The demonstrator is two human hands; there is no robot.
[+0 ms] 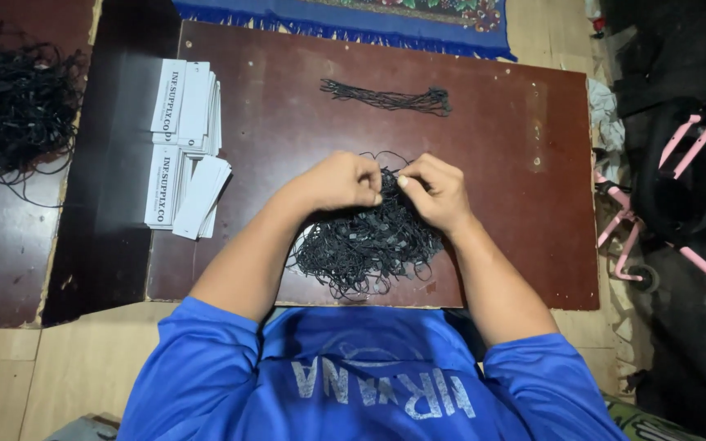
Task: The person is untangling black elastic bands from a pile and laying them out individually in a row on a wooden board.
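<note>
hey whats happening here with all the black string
A person in a blue shirt has both hands over a tangled pile of black cords on a dark brown board. The left hand and right hand pinch strands at its top. A tidy bundle of cords lies farther back, and white paper tags sit stacked to the left.

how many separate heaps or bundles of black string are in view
3: a tangled heap of black string loops under both hands, a slim tidy black bundle further back on the brown board, and a big loose black tangle far left, partly cropped.
</note>
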